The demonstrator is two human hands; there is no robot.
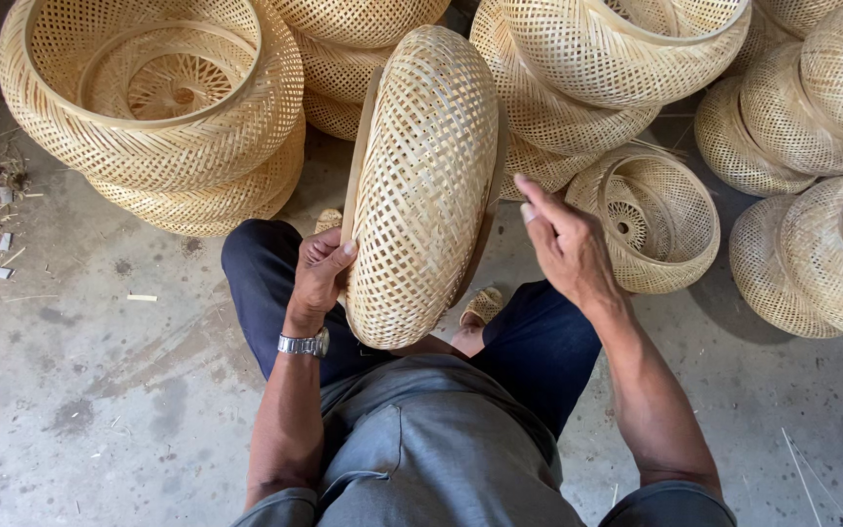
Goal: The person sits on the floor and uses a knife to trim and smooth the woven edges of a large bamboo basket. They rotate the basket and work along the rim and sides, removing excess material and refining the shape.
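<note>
the woven basket in the middle is pale yellow-tan, with a criss-cross pattern of thin strips and little diamond holes. the baskets at 10 o'clock and the baskets at 2 o'clock have the same straw colour and criss-cross weave. the trousers are dark blue. the shirt is grey. the watch is shiny silver. the floor is grey with dark spots.

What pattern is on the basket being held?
An open criss-cross lattice weave in pale straw colour on the basket, in the head view.

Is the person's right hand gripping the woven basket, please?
No, the right hand is raised beside the woven basket; only the left hand grips it.
</note>
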